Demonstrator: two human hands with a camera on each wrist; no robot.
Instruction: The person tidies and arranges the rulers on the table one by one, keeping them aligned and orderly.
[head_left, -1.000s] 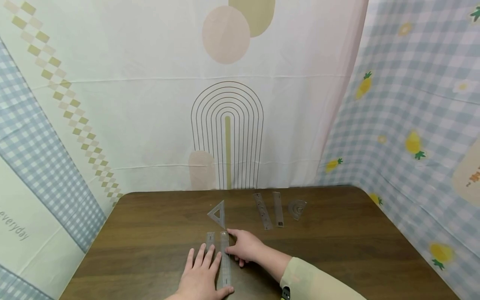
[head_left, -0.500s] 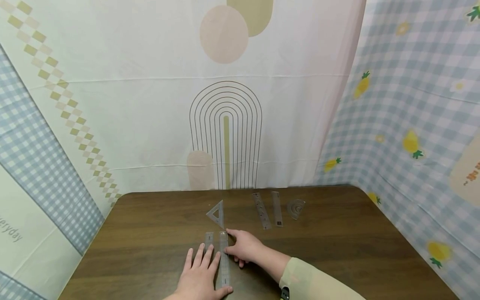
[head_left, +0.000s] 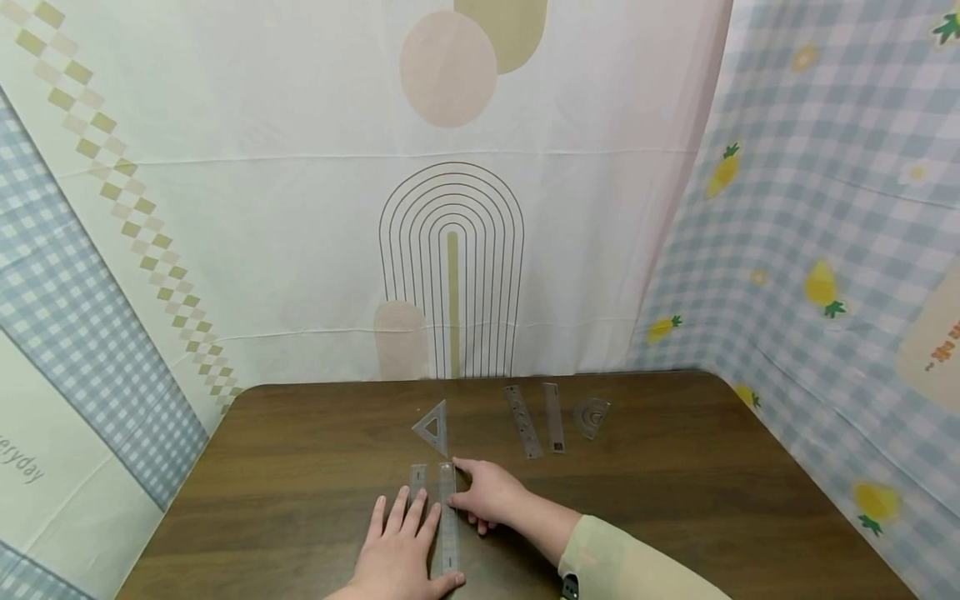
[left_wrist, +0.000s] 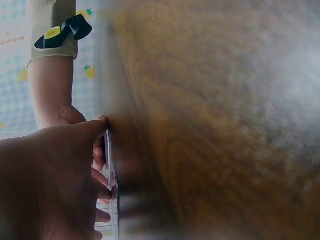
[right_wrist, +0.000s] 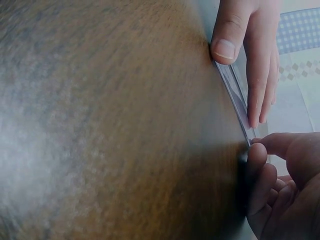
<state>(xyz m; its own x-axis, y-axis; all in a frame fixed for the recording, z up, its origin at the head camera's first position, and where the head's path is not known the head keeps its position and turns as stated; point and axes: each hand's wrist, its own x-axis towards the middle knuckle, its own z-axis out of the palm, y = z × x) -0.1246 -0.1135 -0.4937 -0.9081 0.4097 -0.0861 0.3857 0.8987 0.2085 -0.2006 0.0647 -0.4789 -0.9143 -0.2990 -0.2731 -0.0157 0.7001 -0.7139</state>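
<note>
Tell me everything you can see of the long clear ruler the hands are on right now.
The long ruler is a narrow strip of see-through plastic with faint markings and a small dark mark near its close end. It lies flat on the brown wooden table, running straight away from the person. A shorter clear ruler lies alongside it on the left. The left hand rests flat beside it, thumb at its near end; the right hand touches its far end with curled fingertips.

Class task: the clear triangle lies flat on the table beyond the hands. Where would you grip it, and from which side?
Pinch the triangle by an outer edge, probably from the near right, where the right hand is closest. It lies flat and thin on the table, so a fingertip must lift a corner first.
</note>
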